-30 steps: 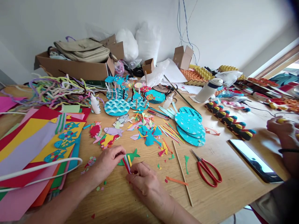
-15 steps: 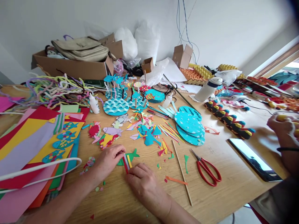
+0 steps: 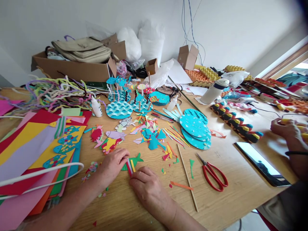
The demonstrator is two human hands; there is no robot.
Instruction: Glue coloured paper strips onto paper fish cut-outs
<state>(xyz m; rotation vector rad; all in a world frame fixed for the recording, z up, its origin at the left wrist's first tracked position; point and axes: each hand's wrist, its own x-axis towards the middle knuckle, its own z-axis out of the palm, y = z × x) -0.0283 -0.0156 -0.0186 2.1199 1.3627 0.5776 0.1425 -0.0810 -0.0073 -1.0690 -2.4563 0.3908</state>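
A green paper fish [image 3: 136,160] lies on the table between my hands. Red, pale and yellow paper strips [image 3: 130,166] run across its body. My left hand [image 3: 117,160] is closed in a pinch at the upper end of the strips, over the fish's left part. At their lower end, the bent fingers of my right hand [image 3: 148,186] close on the strips; its fingertips are partly hidden. Right of my hands are a thin wooden stick [image 3: 187,176] and red-handled scissors [image 3: 214,175], lying partly open.
Coloured paper sheets [image 3: 26,141] with finished paper fish cover the left side. Paper scraps [image 3: 154,138] and blue discs [image 3: 196,128] lie ahead. A tablet [image 3: 261,163] rests at right, near another person's hand [image 3: 285,131] holding something yellow. A glue bottle [image 3: 96,107] stands upright.
My hands stay at the fish almost unmoved, with the strips shifted slightly. The other person's hand at right has moved a little to the left.
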